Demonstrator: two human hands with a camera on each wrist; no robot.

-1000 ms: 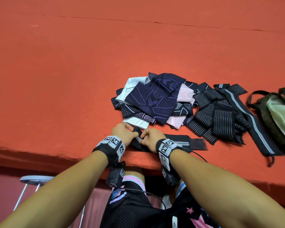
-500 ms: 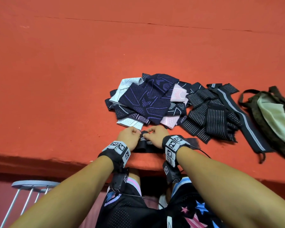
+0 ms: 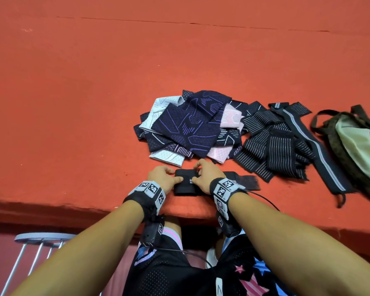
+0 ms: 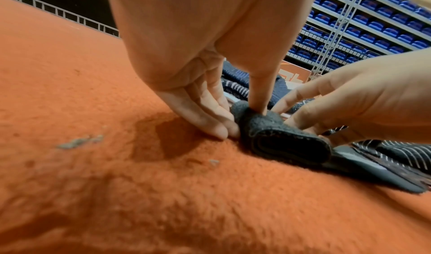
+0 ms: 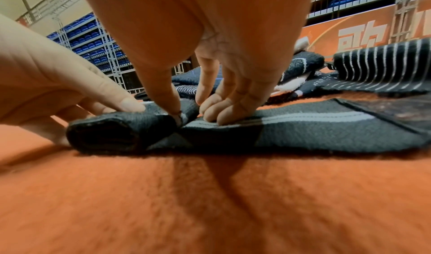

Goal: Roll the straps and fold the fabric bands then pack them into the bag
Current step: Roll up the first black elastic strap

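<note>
Two hands work at the near edge of an orange, felt-covered bench (image 3: pixel 73 124). Behind it rise rows of blue seats (image 4: pixel 363 24) and an orange banner (image 5: pixel 361 31). Toward the bench's right edge lies an olive bag (image 3: pixel 355 150), its mouth open. Beside it sits a heap of striped black straps (image 3: pixel 271 144), then a pile of navy, pink and white fabric bands (image 3: pixel 190 127), just beyond the hands. The left hand (image 3: pixel 161 178) and right hand (image 3: pixel 204 176) each have their grip pinched on one black strap (image 3: pixel 185 185), half rolled, its tail lying flat to the right.
</note>
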